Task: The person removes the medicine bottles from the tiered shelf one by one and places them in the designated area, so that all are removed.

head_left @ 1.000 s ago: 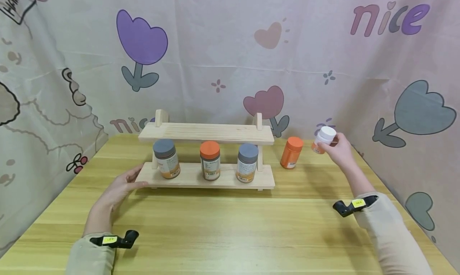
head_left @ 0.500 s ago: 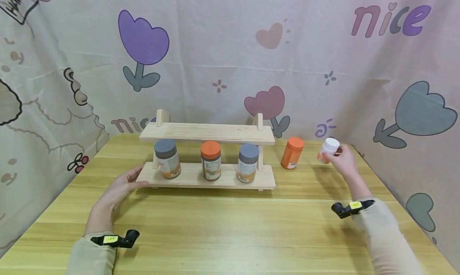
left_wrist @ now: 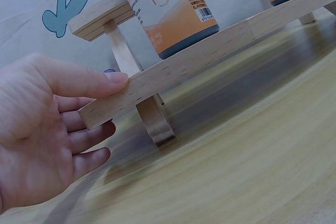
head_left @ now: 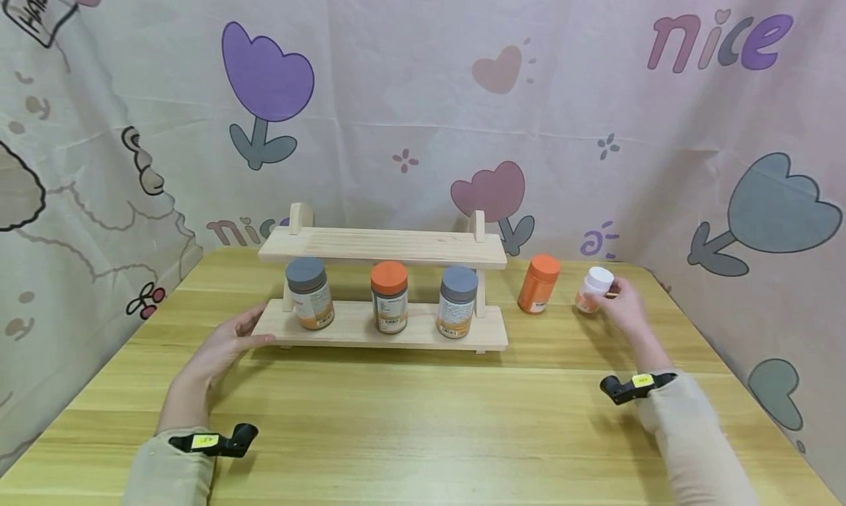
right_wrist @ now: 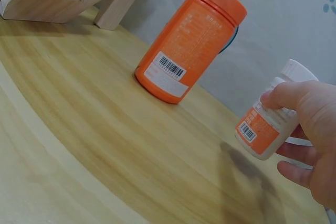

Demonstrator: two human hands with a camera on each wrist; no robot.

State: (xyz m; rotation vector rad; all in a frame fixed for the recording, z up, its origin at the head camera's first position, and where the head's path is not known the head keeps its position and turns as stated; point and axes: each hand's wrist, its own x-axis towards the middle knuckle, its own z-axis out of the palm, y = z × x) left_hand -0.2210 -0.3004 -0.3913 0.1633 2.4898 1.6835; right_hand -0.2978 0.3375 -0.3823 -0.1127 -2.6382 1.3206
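My right hand grips a small white-capped bottle with an orange label, which stands tilted on or just above the table at the far right. An all-orange bottle stands upright just left of it. My left hand rests with straight fingers against the left end of the lower board of a two-tier wooden rack, thumb on its edge. On that lower board stand a grey-lidded jar, an orange-lidded jar and another grey-lidded jar.
The rack's top board holds nothing. A patterned fabric backdrop closes in the wooden table at the back and both sides. Bare tabletop stretches in front of the rack.
My right hand has brought the white-capped bottle down and slightly left, from raised in the air to table level beside the orange bottle. The left hand has stayed at the rack.
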